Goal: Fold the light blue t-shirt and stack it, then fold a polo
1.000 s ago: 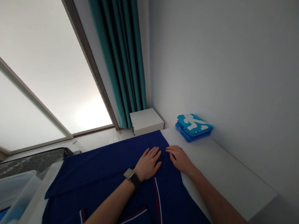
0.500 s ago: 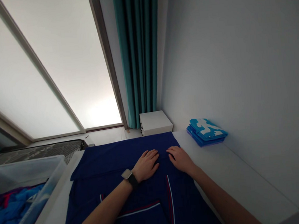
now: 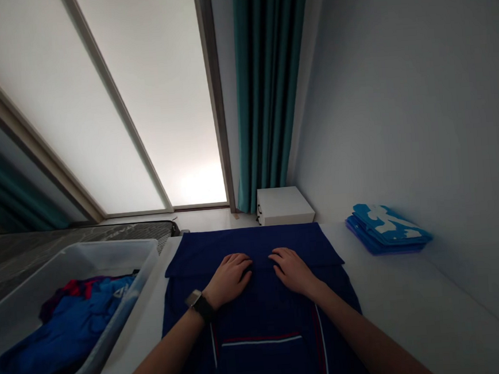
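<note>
A navy garment [image 3: 262, 318] with red and white piping lies spread flat on a white table [image 3: 418, 306], its upper part folded over in a band. My left hand [image 3: 230, 279], with a black-strapped watch [image 3: 202, 306] on the wrist, rests palm down on the fold. My right hand [image 3: 293, 271] lies flat on the same cloth, close to the left, and neither hand grips anything. The fold's far edge runs just beyond my fingertips.
A translucent plastic bin [image 3: 147, 258] holding crumpled blue and red clothes [image 3: 76, 321] stands at the left. A folded blue stack [image 3: 386, 231] sits against the wall on the table. Behind are a small white cabinet [image 3: 284, 205], a teal curtain [image 3: 263, 93] and frosted glass doors [image 3: 182, 100].
The view has swung level and shifted, bringing the bin fully into sight at the left. Both hands stay flat on the navy cloth, with no visible grip taken.
</note>
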Demonstrator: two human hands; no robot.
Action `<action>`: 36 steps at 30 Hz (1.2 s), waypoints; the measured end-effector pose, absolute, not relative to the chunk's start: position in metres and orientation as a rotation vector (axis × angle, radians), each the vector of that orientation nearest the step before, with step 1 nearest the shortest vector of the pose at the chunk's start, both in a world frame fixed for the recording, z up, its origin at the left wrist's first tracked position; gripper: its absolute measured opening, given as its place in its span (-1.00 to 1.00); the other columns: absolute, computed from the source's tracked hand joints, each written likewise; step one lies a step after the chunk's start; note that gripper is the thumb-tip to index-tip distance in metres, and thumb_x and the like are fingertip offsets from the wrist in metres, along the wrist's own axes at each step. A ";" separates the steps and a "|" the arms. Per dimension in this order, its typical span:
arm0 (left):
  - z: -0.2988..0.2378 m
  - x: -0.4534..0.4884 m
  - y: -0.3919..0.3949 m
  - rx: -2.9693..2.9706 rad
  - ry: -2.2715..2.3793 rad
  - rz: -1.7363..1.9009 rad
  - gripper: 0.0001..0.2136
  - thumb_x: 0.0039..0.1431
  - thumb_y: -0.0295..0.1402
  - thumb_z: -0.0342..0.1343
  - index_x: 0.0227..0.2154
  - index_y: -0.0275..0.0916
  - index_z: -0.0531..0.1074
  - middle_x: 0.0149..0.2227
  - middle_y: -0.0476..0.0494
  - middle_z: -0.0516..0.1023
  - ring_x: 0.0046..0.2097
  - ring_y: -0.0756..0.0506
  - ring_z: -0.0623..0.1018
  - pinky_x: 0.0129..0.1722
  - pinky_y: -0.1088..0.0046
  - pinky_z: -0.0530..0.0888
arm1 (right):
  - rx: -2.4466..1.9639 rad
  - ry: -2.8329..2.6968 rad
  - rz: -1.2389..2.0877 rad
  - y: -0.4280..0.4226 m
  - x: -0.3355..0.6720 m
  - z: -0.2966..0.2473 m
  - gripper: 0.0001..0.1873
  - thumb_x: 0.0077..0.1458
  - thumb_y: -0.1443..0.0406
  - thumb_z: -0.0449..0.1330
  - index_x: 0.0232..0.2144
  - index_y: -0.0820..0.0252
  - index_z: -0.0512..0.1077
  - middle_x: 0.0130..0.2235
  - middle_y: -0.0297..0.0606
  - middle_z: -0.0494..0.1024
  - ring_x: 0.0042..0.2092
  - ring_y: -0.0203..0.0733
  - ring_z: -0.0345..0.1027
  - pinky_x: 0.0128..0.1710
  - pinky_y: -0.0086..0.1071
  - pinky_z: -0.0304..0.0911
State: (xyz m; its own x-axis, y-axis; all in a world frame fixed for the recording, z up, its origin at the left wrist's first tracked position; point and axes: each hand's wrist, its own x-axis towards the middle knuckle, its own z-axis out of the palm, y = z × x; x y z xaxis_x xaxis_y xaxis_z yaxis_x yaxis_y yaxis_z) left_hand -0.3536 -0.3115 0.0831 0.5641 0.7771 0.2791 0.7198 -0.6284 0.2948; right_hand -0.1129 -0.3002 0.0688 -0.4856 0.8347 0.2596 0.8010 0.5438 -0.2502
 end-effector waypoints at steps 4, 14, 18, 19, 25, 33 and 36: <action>0.085 -0.394 -0.324 2.566 1.388 0.647 -0.73 0.27 -0.36 -0.03 -0.04 -0.14 0.46 -0.02 -0.13 0.52 0.04 -0.16 0.46 0.10 0.18 0.33 | -1.265 -2.476 0.182 -0.299 -0.141 0.070 -0.64 0.15 0.41 0.08 0.00 0.21 0.44 0.04 -0.06 0.45 0.12 -0.04 0.27 0.14 -0.12 0.16; 0.074 -0.477 -0.346 2.307 1.647 0.962 -0.75 0.26 -0.33 -0.05 -0.09 -0.15 0.46 -0.11 -0.17 0.53 -0.04 -0.20 0.49 0.00 0.15 0.42 | -1.029 -2.552 0.333 -0.306 -0.224 0.080 -0.67 0.15 0.43 0.11 -0.04 0.17 0.45 0.00 -0.12 0.47 0.08 -0.09 0.29 0.11 -0.18 0.16; 0.067 -0.490 -0.353 2.079 1.736 1.246 -0.71 0.25 -0.34 -0.05 0.00 -0.18 0.39 -0.06 -0.20 0.50 0.03 -0.20 0.46 0.06 0.11 0.39 | -0.945 -2.589 0.382 -0.304 -0.256 0.083 -0.69 0.16 0.43 0.10 -0.06 0.15 0.45 -0.06 -0.17 0.49 0.01 -0.13 0.32 0.05 -0.23 0.18; 0.065 -0.492 -0.354 2.009 1.752 1.317 -0.69 0.25 -0.33 -0.05 0.02 -0.18 0.37 -0.05 -0.21 0.49 0.04 -0.21 0.45 0.08 0.10 0.38 | -0.928 -2.601 0.385 -0.303 -0.264 0.084 -0.70 0.16 0.43 0.10 -0.07 0.15 0.45 -0.08 -0.18 0.50 -0.01 -0.14 0.33 0.03 -0.24 0.19; 0.060 -0.499 -0.357 1.556 1.699 1.668 -0.65 0.30 -0.26 -0.08 0.11 -0.18 0.27 0.05 -0.23 0.44 0.08 -0.18 0.44 0.13 0.10 0.34 | -0.883 -2.643 0.326 -0.295 -0.314 0.083 -0.78 0.19 0.41 0.11 -0.13 0.13 0.45 -0.15 -0.24 0.50 -0.09 -0.19 0.32 -0.05 -0.30 0.15; 0.054 -0.507 -0.355 1.255 1.634 1.844 -0.67 0.32 -0.25 -0.12 0.08 -0.18 0.30 0.02 -0.22 0.46 0.06 -0.15 0.46 0.11 0.16 0.37 | -0.911 -2.674 0.156 -0.290 -0.377 0.080 -0.86 0.21 0.26 0.14 -0.19 0.12 0.43 -0.17 -0.21 0.48 -0.08 -0.10 0.29 -0.08 -0.24 0.12; 0.054 -0.505 -0.355 1.237 1.630 1.845 -0.67 0.32 -0.26 -0.12 0.07 -0.19 0.32 0.02 -0.22 0.46 0.06 -0.15 0.47 0.10 0.18 0.38 | -0.974 -2.683 0.105 -0.289 -0.390 0.078 -0.78 0.15 0.20 0.21 -0.16 0.16 0.41 -0.13 -0.14 0.46 -0.06 -0.03 0.27 -0.08 -0.20 0.13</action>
